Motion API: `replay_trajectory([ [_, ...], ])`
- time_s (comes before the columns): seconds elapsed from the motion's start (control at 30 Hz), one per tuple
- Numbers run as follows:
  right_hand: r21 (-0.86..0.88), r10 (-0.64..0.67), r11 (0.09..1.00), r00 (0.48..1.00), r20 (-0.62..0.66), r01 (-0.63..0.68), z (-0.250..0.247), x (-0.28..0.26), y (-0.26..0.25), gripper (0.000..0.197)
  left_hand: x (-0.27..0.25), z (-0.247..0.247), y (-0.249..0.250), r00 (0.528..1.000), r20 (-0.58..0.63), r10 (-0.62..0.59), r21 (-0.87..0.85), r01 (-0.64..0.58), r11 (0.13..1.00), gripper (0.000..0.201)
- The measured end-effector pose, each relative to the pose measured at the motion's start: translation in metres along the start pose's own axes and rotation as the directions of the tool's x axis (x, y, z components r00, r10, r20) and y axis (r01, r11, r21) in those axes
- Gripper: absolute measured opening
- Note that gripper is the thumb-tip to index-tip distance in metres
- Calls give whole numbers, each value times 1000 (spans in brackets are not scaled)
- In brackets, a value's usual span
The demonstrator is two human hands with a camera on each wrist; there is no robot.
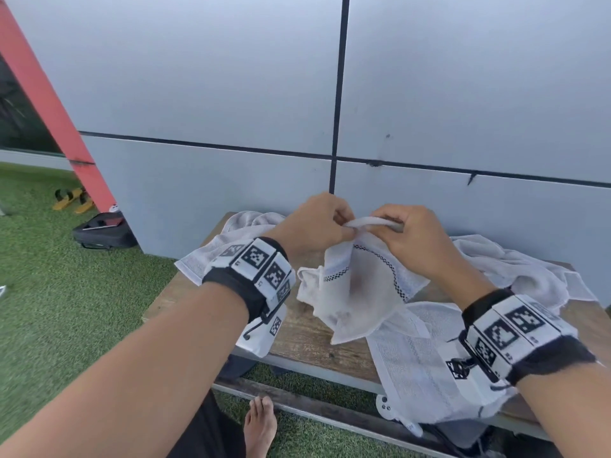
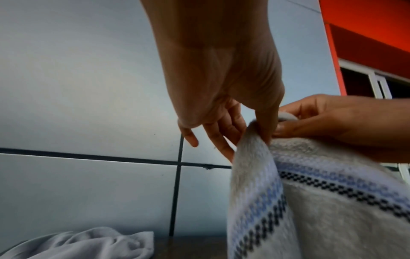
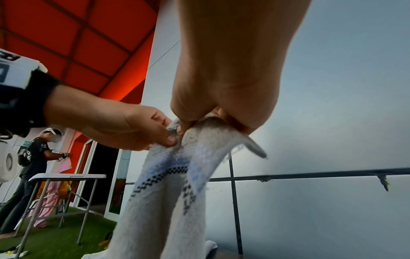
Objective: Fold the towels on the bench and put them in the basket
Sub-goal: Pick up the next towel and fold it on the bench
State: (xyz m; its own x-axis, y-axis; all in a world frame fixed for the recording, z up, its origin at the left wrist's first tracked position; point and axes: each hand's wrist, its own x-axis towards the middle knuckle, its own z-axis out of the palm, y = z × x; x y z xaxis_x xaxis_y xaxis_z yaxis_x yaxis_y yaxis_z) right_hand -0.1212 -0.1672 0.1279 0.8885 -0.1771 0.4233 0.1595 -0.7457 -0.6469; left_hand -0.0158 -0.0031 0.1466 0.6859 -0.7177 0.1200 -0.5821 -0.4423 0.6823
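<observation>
While both hands pinch its top edge side by side, left grip (image 1: 312,223) and right grip (image 1: 410,236) clamped on cloth, the checkered towel (image 1: 357,292) hangs above the table (image 1: 307,338). Other towels lie at ten o'clock (image 1: 238,236), three (image 1: 515,266) and five (image 1: 420,365).

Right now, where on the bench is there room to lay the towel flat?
Bare wood shows at the front, between the left towel and the front-right towel. The right end is crowded by another towel. Both hands hold the checkered towel.
</observation>
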Motion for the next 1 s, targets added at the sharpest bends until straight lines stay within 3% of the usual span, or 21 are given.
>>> replay_trajectory([
  [0.1,-16,51,999,999,-5,-51,-2,-7,11,19,-5,-2,-16,999,-39,-5,78,8,997,32],
  [0.17,-37,103,994,994,23,-102,-4,-13,23,15,-9,-2,-30,998,-50,-47,144,54,988,47],
  [0.3,-99,186,977,982,-23,-187,-10,-30,50,14,-23,-1,-57,979,119,-164,270,127,954,58],
  [0.37,-124,258,959,966,-9,-257,-10,-39,67,17,-29,4,-67,965,181,-191,235,146,961,52],
  [0.43,-193,330,931,940,83,-309,-7,-49,84,18,-33,9,-76,963,194,-186,157,157,975,49],
  [0.57,-294,386,903,892,234,-313,3,-63,109,37,-34,13,-90,958,223,-181,28,180,983,49],
  [0.7,-258,330,929,910,249,-267,15,-61,107,36,-29,27,-90,949,258,-182,36,179,983,26],
  [0.87,-46,153,988,969,196,-146,34,-43,79,17,-22,72,-69,935,336,-113,-39,133,990,34],
  [1.0,61,133,988,986,100,-139,38,-31,73,11,-6,93,-65,957,284,-58,-67,80,994,32],
])
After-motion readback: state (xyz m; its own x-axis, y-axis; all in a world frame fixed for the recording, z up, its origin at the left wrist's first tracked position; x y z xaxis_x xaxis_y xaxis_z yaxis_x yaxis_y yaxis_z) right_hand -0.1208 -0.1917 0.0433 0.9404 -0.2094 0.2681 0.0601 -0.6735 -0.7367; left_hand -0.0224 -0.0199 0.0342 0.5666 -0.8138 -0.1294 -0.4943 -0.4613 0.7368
